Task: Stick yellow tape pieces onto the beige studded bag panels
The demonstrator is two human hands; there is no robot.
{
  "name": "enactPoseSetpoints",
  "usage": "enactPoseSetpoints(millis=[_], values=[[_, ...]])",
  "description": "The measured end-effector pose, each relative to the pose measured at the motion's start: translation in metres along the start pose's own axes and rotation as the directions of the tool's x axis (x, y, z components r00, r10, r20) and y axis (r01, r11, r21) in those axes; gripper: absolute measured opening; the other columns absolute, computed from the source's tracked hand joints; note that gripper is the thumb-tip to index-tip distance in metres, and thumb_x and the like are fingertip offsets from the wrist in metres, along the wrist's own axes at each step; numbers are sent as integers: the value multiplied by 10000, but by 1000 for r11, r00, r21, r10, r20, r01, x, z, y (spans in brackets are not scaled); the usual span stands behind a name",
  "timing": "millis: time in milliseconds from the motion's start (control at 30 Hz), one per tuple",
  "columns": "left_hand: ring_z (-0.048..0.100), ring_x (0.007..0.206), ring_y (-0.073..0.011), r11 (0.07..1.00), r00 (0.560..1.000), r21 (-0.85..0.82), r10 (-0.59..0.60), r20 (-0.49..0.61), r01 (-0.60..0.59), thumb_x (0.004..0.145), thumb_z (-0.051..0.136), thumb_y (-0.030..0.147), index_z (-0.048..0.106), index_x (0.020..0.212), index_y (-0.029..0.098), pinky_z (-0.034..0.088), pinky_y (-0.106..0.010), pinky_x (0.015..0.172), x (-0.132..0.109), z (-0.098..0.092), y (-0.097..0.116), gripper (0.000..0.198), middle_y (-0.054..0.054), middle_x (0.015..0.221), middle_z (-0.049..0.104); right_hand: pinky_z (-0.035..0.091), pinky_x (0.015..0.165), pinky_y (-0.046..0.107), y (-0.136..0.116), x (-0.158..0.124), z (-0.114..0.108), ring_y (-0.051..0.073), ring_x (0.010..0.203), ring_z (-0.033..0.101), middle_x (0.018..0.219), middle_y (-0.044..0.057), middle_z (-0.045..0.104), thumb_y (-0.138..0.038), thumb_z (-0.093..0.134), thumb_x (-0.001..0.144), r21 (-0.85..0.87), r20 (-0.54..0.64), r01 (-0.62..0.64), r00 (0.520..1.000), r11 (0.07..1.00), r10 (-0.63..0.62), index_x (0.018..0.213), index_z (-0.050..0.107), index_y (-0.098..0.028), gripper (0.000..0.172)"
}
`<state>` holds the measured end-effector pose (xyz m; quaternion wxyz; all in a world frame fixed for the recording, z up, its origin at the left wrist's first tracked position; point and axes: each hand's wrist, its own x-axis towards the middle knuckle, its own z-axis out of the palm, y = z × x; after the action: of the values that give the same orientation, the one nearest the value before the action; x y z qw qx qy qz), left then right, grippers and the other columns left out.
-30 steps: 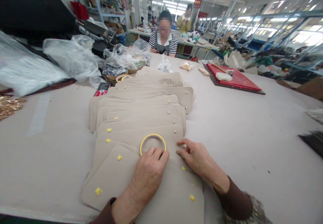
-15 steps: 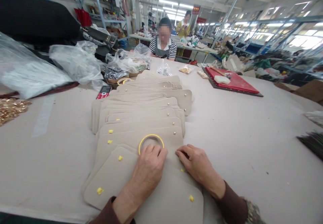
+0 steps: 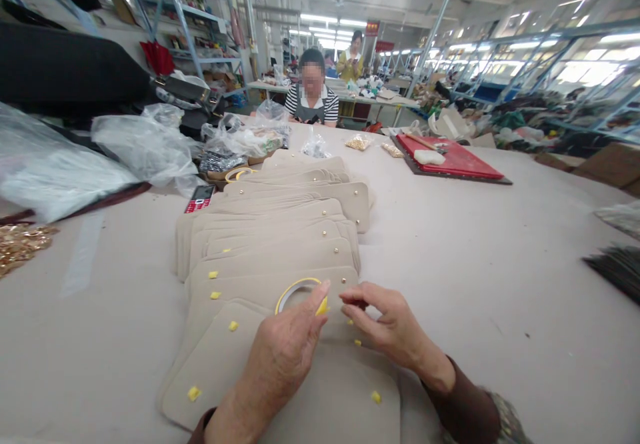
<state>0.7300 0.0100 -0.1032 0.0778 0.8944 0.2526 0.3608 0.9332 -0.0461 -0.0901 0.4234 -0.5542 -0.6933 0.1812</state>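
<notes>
My left hand [image 3: 285, 344] is closed on a roll of yellow tape [image 3: 287, 291], with a short yellow end of tape showing beside the fingertips. Just right of it hovers my right hand [image 3: 385, 321], its thumb and forefinger slightly apart and nothing visible between them. Below both hands lie overlapping beige panels with rounded corners [image 3: 220, 357]. Small yellow tape pieces [image 3: 233, 326] are stuck near the corners of the front panels. Panels farther back carry small metal studs [image 3: 336, 251] near their right edges.
A red and black phone [image 3: 200, 199] lies left of the panels. Clear plastic bags [image 3: 145, 141] and gold-coloured hardware [image 3: 23, 244] are at left. A red board [image 3: 460, 161] with a white lump [image 3: 429, 157] sits at back right. A co-worker [image 3: 313, 97] sits across the table.
My right hand has lifted from the panel and its fingertips have parted. A small yellow tape piece now shows beneath it. My left hand has turned, with the tape roll still held.
</notes>
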Motion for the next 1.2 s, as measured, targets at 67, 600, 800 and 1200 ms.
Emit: enactPoseSetpoints(millis=[67,600,800,1200], values=[[727,742,-147,1000,1000,27,10,-17,-9,991,452,222,381,1409,166,578,-213,698,0,2,3,428,-80,969,759,535,716,268,-4,2,7,161,764,655,858,63,716,-168,554,914,4,-23,142,990,990,-142,1044,670,-179,174],[620,636,-134,987,988,-65,-144,49,147,977,409,157,581,874,207,464,-220,585,11,-2,15,207,2,719,619,449,525,226,-12,3,31,121,526,563,596,-1,618,-131,516,825,-65,-187,54,980,996,-66,751,645,-189,159],[563,619,-137,999,1000,-32,-26,-18,25,949,445,99,557,893,194,450,-232,594,13,2,16,158,10,706,582,457,461,224,16,12,16,108,433,534,506,-27,583,-365,628,786,445,-32,-504,818,741,575,717,623,-159,217],[603,838,-232,941,867,334,-207,453,50,905,571,155,595,915,205,560,-370,722,12,22,1,57,-28,912,639,455,576,258,42,16,19,146,562,583,622,16,667,-310,579,842,65,-63,-415,906,907,419,761,704,-172,203]])
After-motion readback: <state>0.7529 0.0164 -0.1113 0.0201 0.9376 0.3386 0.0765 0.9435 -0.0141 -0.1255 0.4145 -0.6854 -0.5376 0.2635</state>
